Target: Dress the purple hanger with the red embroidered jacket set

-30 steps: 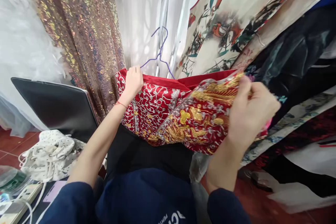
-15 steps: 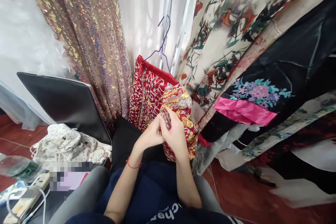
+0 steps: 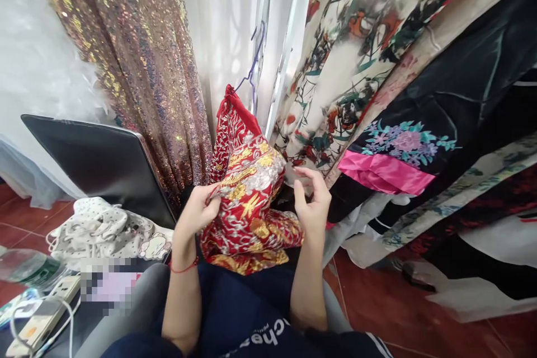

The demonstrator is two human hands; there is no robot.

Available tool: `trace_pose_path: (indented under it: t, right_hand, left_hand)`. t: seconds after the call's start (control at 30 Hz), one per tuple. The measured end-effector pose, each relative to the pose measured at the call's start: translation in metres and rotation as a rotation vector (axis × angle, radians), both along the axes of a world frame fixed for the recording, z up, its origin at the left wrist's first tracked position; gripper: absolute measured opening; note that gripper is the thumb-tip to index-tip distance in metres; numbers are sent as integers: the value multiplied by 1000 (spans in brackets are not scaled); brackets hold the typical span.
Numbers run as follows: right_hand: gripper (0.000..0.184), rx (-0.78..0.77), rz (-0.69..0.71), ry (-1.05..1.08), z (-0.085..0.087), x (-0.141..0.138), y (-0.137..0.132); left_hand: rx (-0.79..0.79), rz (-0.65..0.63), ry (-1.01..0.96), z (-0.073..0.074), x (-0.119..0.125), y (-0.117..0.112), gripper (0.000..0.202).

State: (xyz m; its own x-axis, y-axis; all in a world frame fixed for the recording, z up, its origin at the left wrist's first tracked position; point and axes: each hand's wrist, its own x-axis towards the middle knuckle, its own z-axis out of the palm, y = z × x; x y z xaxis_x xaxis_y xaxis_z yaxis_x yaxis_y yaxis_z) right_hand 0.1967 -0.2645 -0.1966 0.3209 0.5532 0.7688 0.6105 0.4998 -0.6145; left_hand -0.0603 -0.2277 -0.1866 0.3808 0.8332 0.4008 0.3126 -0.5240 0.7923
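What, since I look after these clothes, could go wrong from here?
The left hand pinches the red embroidered garment with gold and silver patterns, so a hard tug might strain the embroidery. The thin purple wire hanger stands at a slant, so the garment could slip off. The open right hand seems to grip nothing, so the garment's loose folds might drop.

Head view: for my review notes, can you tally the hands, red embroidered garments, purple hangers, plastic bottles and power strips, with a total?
Left hand and right hand: 2
Red embroidered garment: 1
Purple hanger: 1
Plastic bottle: 1
Power strip: 1
Total: 6
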Motion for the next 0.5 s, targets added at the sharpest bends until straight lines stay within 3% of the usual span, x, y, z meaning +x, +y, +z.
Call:
trace_pose_path:
  t: [0.1, 0.2, 0.37, 0.5]
  right_hand:
    - [50, -53, 95, -129, -7, 1, 12]
    - [65, -194, 189, -254, -14, -3, 25]
    - [41, -479, 335, -212, -22, 6, 31]
    - [52, -531, 429, -217, -26, 25, 28]
  left_hand:
    - [-52, -170, 31, 5, -18, -13, 26]
    - [41, -295, 39, 6, -23, -19, 24]
    - [76, -146, -60, 8, -24, -20, 25]
    - [46, -1, -71, 7, -25, -19, 19]
